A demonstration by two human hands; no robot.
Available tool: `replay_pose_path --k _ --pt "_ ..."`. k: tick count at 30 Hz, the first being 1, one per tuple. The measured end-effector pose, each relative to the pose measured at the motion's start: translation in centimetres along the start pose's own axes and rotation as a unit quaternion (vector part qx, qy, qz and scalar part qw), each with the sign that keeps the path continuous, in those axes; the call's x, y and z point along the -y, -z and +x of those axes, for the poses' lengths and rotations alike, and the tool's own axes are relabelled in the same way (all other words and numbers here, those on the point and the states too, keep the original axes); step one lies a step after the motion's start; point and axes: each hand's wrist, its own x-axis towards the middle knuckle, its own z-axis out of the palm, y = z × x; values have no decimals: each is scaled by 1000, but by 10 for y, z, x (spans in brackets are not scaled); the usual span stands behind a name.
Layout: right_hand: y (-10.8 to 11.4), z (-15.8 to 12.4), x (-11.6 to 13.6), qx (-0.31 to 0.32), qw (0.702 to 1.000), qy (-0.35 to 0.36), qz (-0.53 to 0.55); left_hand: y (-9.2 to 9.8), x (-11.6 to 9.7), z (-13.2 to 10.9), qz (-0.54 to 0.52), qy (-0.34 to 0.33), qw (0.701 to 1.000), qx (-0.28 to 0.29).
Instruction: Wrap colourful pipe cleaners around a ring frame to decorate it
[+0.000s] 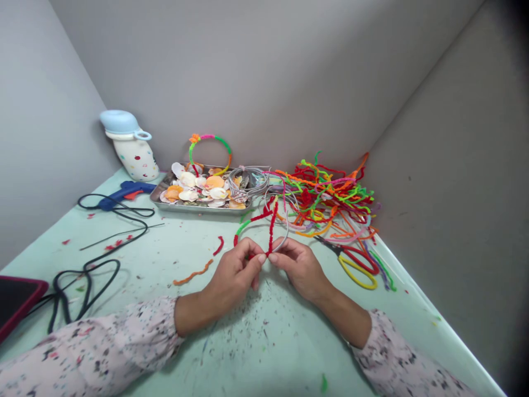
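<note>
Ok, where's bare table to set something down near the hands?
The pale green tabletop is bare between the coiled black cord and the steel tray of seashells, and also right of the right hand, below the red-and-yellow-handled scissors. Crowded: the far right corner, under tangled multicoloured pipe cleaners.

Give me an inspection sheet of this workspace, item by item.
surface: pale green tabletop, speckled with pipe-cleaner scraps.
job's things: red pipe cleaner pinched by both hands, thin grey hoop beside it.
clutter: steel tray of seashells, heap of coloured pipe cleaners, red-and-yellow-handled scissors.
grippers: bare left hand and right hand, fingertips meeting.
cables: black cord looping from blue glue gun.
surroundings: grey walls, white spotted jug.
</note>
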Motion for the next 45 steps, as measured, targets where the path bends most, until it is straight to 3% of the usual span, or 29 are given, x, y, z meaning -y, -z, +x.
replay_pose_path --k 29,37,45 --pt "3 1 -14 27 993 -52 99 -1 -6 -1 17 14 1000 4" --pt "3 3 -11 7 992 -41 119 0 -2 1 -16 -16 999 -27" --pt "3 5 -9 -15 986 -64 151 1 1 2 19 -14 999 -38"
